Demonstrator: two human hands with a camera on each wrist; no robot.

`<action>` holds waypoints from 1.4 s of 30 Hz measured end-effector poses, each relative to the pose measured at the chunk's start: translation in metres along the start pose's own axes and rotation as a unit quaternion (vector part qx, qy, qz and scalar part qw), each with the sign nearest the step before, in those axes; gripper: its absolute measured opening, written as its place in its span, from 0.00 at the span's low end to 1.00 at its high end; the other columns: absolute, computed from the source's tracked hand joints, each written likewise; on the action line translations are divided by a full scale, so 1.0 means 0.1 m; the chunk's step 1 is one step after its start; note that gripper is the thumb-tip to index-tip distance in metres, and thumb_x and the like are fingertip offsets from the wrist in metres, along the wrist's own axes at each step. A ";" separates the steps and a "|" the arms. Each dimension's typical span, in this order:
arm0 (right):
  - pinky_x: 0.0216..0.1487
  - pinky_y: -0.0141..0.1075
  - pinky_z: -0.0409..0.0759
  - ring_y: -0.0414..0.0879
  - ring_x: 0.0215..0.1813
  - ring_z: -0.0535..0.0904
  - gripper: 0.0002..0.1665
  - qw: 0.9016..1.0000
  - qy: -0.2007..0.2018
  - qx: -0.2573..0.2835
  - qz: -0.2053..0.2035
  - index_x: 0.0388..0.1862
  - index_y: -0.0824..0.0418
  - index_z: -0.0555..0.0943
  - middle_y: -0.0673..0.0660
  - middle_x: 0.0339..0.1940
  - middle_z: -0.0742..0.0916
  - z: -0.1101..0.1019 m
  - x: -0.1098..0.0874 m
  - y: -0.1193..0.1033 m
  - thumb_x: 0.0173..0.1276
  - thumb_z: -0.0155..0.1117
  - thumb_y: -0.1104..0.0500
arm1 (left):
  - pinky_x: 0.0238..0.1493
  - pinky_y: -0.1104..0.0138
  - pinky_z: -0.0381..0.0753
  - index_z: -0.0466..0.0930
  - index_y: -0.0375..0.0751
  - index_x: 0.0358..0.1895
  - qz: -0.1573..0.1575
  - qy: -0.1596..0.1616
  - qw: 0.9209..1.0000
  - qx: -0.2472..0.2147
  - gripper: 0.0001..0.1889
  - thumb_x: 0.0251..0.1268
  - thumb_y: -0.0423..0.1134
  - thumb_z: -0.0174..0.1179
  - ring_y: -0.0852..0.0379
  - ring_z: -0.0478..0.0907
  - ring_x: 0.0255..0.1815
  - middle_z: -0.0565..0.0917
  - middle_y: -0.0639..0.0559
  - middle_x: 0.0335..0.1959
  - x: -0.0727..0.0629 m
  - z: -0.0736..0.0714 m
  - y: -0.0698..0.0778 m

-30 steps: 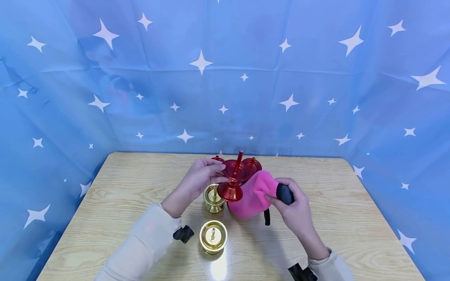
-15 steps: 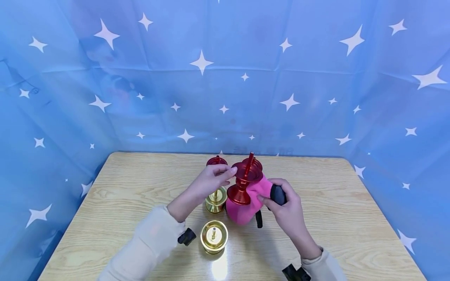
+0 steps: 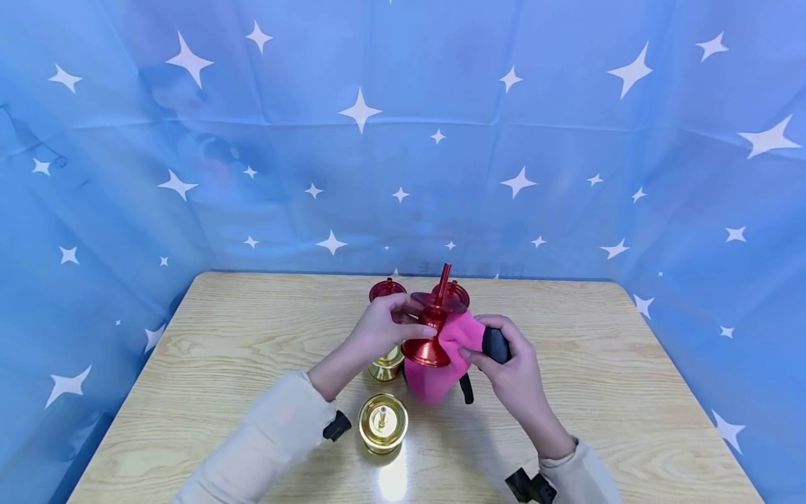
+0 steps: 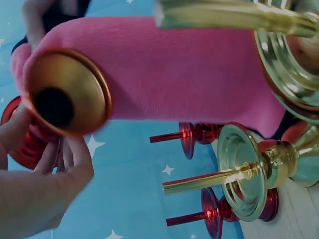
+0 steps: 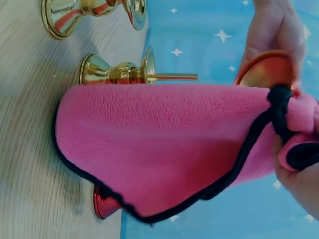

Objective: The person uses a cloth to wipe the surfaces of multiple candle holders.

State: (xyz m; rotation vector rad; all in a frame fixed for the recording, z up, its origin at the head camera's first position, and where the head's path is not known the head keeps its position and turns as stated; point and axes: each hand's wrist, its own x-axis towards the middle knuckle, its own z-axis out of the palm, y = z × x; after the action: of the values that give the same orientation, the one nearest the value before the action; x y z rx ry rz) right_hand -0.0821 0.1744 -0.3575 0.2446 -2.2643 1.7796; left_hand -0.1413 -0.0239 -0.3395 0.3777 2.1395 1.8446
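Observation:
My left hand (image 3: 380, 323) grips a shiny red candle holder (image 3: 426, 352) round its stem, between dish and foot. The holder is held up off the table, slightly tilted, and its hollow gold-toned underside (image 4: 82, 84) faces the left wrist camera. My right hand (image 3: 516, 360) pinches a fuzzy pink cloth (image 3: 434, 381) with black edging, thumb on the near side. Bunched at the top, this cloth lies up against the red holder's right side and hangs down behind its foot. In the right wrist view the cloth's black trim (image 5: 239, 164) hangs toward the table.
A gold candle holder (image 3: 371, 422) stands upright near the table's front. Another gold holder (image 3: 385, 371) is just beyond it, partly behind my left hand. Two red holders, one at left (image 3: 383, 290) and one at right (image 3: 462, 292), stand farther back. A blue star-patterned curtain (image 3: 283, 210) hangs behind the table.
The red holder has shifted right, and my left hand has moved from its dish rim down to the stem. My right hand has brought the cloth slightly left, against the holder.

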 end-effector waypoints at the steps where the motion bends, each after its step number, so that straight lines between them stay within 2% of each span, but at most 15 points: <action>1: 0.32 0.34 0.81 0.49 0.41 0.73 0.23 1.000 -0.001 0.000 -0.004 0.45 0.64 0.75 0.52 0.45 0.78 -0.01 0.01 0.01 0.50 0.68 0.75 | 0.38 0.66 0.81 0.76 0.30 0.44 -0.003 -0.006 1.000 -0.005 0.16 0.52 0.32 0.66 0.54 0.79 0.38 0.81 0.44 0.39 0.00 -0.01 0.01; 3: 0.32 0.34 0.81 0.49 0.43 0.72 0.23 1.000 -0.002 0.000 -0.010 0.46 0.63 0.75 0.53 0.47 0.78 -0.02 0.02 0.03 0.50 0.67 0.75 | 0.40 0.65 0.81 0.76 0.29 0.46 -0.011 -0.023 0.999 -0.020 0.16 0.55 0.31 0.64 0.53 0.79 0.40 0.81 0.43 0.40 -0.01 -0.02 0.03; 5: 0.33 0.34 0.81 0.49 0.44 0.72 0.23 1.000 -0.007 0.000 -0.010 0.47 0.63 0.75 0.53 0.47 0.77 -0.03 0.03 0.04 0.51 0.67 0.75 | 0.42 0.65 0.81 0.74 0.27 0.48 -0.005 -0.043 0.999 -0.030 0.16 0.58 0.31 0.61 0.52 0.79 0.43 0.81 0.42 0.41 -0.01 -0.04 0.04; 8: 0.34 0.34 0.82 0.50 0.45 0.71 0.23 1.000 -0.013 0.003 -0.004 0.47 0.63 0.75 0.54 0.48 0.77 -0.03 0.04 0.07 0.52 0.66 0.75 | 0.44 0.65 0.80 0.74 0.28 0.49 -0.003 -0.058 0.998 -0.035 0.17 0.57 0.31 0.61 0.52 0.78 0.44 0.80 0.42 0.42 -0.02 -0.05 0.05; 10: 0.34 0.34 0.82 0.50 0.46 0.71 0.23 1.000 -0.017 0.005 0.002 0.47 0.64 0.75 0.54 0.48 0.76 -0.02 0.05 0.08 0.52 0.66 0.75 | 0.43 0.65 0.80 0.75 0.29 0.48 -0.004 -0.053 0.998 -0.027 0.17 0.56 0.32 0.63 0.53 0.79 0.42 0.80 0.43 0.42 -0.02 -0.04 0.05; 14: 0.36 0.33 0.81 0.48 0.48 0.71 0.23 1.000 -0.013 0.003 -0.004 0.45 0.64 0.75 0.53 0.47 0.78 0.01 0.05 0.08 0.50 0.66 0.77 | 0.40 0.66 0.81 0.77 0.31 0.45 -0.013 -0.024 1.000 0.002 0.17 0.53 0.33 0.66 0.55 0.80 0.37 0.80 0.45 0.40 -0.02 -0.02 0.03; 20: 0.41 0.31 0.80 0.45 0.51 0.73 0.25 0.996 -0.027 -0.007 -0.084 0.41 0.65 0.76 0.54 0.46 0.80 0.05 0.03 0.01 0.45 0.61 0.84 | 0.33 0.68 0.81 0.79 0.30 0.41 -0.001 0.006 0.998 0.067 0.15 0.51 0.34 0.67 0.57 0.78 0.30 0.80 0.46 0.34 0.00 0.02 0.00; 24: 0.48 0.28 0.76 0.44 0.54 0.72 0.28 0.991 -0.049 -0.010 -0.127 0.42 0.65 0.76 0.58 0.47 0.79 0.04 0.03 -0.02 0.43 0.56 0.87 | 0.33 0.67 0.81 0.79 0.30 0.40 0.002 -0.003 0.996 0.088 0.14 0.52 0.35 0.67 0.57 0.76 0.30 0.79 0.46 0.34 0.01 -0.01 -0.01; 26: 0.49 0.27 0.74 0.43 0.55 0.72 0.29 0.990 -0.050 -0.008 -0.131 0.42 0.65 0.76 0.58 0.48 0.79 0.04 0.03 0.00 0.42 0.55 0.88 | 0.35 0.65 0.81 0.79 0.30 0.40 -0.006 -0.015 0.997 0.076 0.14 0.53 0.36 0.66 0.57 0.76 0.31 0.79 0.46 0.35 0.01 -0.03 -0.01; 28: 0.52 0.27 0.73 0.43 0.56 0.72 0.29 0.990 -0.049 -0.002 -0.132 0.41 0.66 0.75 0.56 0.48 0.79 0.03 0.03 0.02 0.42 0.54 0.88 | 0.37 0.64 0.81 0.78 0.29 0.42 -0.020 -0.026 0.998 0.048 0.14 0.54 0.35 0.65 0.57 0.77 0.32 0.78 0.45 0.37 0.00 -0.07 0.00; 30: 0.50 0.27 0.74 0.42 0.55 0.72 0.28 0.991 -0.048 0.005 -0.125 0.41 0.67 0.75 0.54 0.48 0.79 0.03 0.03 0.06 0.43 0.54 0.88 | 0.38 0.64 0.81 0.77 0.27 0.44 -0.032 -0.040 0.999 0.005 0.15 0.55 0.32 0.64 0.57 0.77 0.33 0.77 0.43 0.40 0.00 -0.10 0.00; 35: 0.41 0.31 0.79 0.42 0.53 0.73 0.23 0.995 -0.057 0.009 -0.080 0.41 0.66 0.74 0.55 0.48 0.79 0.03 0.04 0.11 0.47 0.58 0.84 | 0.41 0.65 0.81 0.72 0.21 0.49 -0.048 -0.079 0.992 -0.090 0.17 0.57 0.26 0.59 0.58 0.78 0.34 0.76 0.40 0.43 -0.02 -0.14 0.03; 37: 0.40 0.32 0.79 0.43 0.52 0.73 0.22 0.997 -0.059 -0.001 -0.056 0.42 0.65 0.75 0.57 0.49 0.79 0.03 0.05 0.11 0.48 0.60 0.82 | 0.42 0.64 0.81 0.71 0.21 0.50 -0.052 -0.091 0.990 -0.097 0.17 0.58 0.25 0.58 0.58 0.79 0.34 0.75 0.40 0.44 -0.03 -0.14 0.05; 39: 0.41 0.32 0.79 0.44 0.51 0.73 0.23 0.997 -0.059 -0.016 -0.040 0.42 0.64 0.76 0.58 0.49 0.79 0.02 0.06 0.10 0.48 0.61 0.81 | 0.42 0.64 0.81 0.72 0.22 0.50 -0.050 -0.091 0.991 -0.083 0.17 0.58 0.26 0.59 0.57 0.79 0.34 0.76 0.39 0.44 -0.03 -0.13 0.05; 42: 0.40 0.33 0.79 0.45 0.50 0.72 0.24 0.998 -0.052 -0.031 -0.032 0.42 0.63 0.76 0.58 0.48 0.79 0.02 0.05 0.06 0.47 0.60 0.82 | 0.41 0.64 0.81 0.74 0.24 0.49 -0.041 -0.067 0.996 -0.031 0.17 0.56 0.29 0.62 0.56 0.79 0.35 0.77 0.40 0.43 -0.02 -0.11 0.03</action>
State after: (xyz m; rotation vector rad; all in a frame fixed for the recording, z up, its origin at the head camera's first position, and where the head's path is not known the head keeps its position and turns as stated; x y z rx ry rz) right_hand -0.0889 0.1744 -0.3615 0.4013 -2.3504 1.6986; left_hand -0.1436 -0.0342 -0.3354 0.3826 1.9741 1.7837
